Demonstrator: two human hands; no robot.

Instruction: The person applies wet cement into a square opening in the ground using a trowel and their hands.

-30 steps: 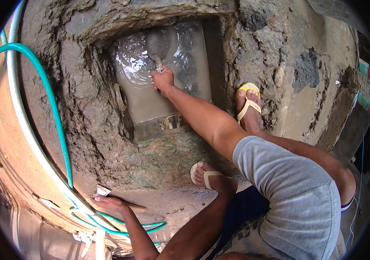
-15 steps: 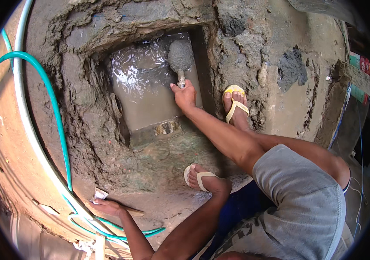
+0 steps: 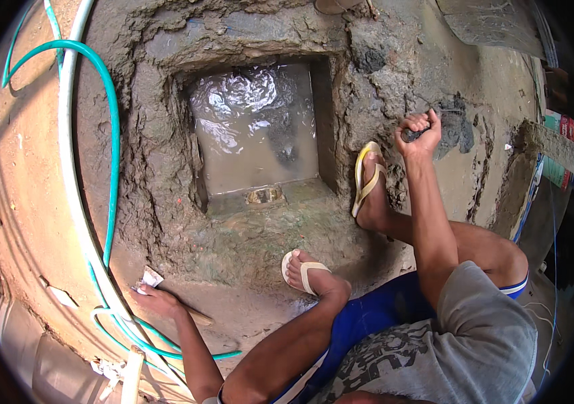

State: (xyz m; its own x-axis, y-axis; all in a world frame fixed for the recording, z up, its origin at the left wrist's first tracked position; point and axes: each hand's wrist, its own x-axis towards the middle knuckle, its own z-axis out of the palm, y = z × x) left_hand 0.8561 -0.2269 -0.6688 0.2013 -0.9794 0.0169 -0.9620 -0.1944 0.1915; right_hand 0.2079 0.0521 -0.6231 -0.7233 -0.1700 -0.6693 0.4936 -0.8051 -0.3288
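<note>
My right hand is clenched on the handle of a trowel, over a dark grey patch of wet mortar on the rough ground to the right; the blade is hidden behind the hand and the mortar. My left hand rests flat on the dirt at the lower left, holding nothing, beside a white scrap and a short wooden stick. Between the hands lies a square pit with shimmering water and freshly smeared grey walls. A small metal fitting sits at its near edge.
My feet in yellow sandals stand at the pit's right edge and near side. A green hose and a white pipe curve along the left. A concrete ledge rises at the right.
My right hand has lifted the trowel out of the pit and swung it right to the mortar patch. The view shifted left. My left hand stayed on the ground.
</note>
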